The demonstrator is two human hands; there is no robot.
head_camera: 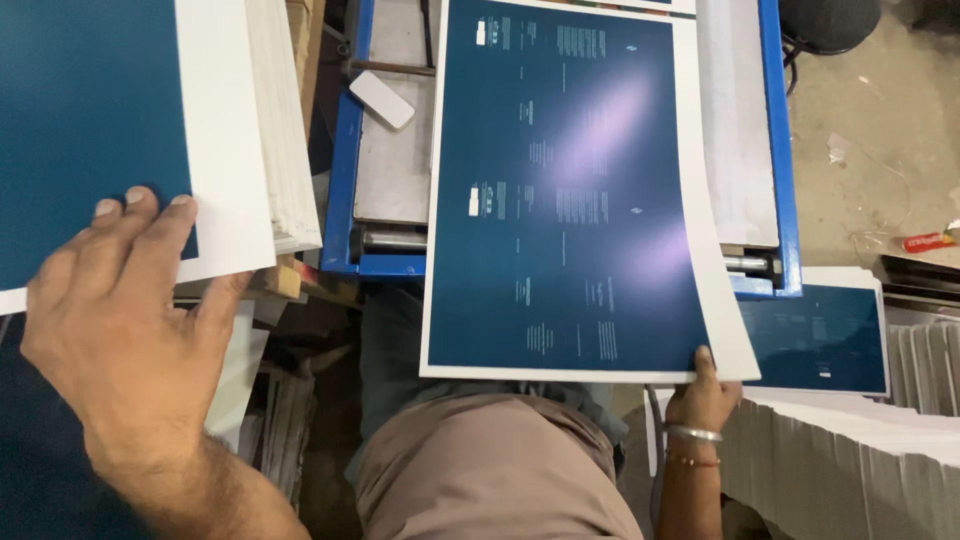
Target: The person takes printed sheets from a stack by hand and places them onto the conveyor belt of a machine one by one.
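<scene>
Left hand [115, 310], nearest the camera, rests flat with fingers spread on a blue printed sheet [90, 130] topping a paper stack. Right hand [702, 397] pinches the corner of a second blue sheet [560, 200], which extends away over the blue-framed machine [345, 180].

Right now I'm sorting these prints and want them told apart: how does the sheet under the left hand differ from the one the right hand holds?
The left sheet lies on a tall stack, pressed under the left hand; the middle sheet lies over the blue-framed machine, pinched at its near corner by the right hand. The left sheet's visible blue is plain; the middle sheet carries small white print and glare. The middle sheet's right edge curves. Both are dark blue with white margins.
</scene>
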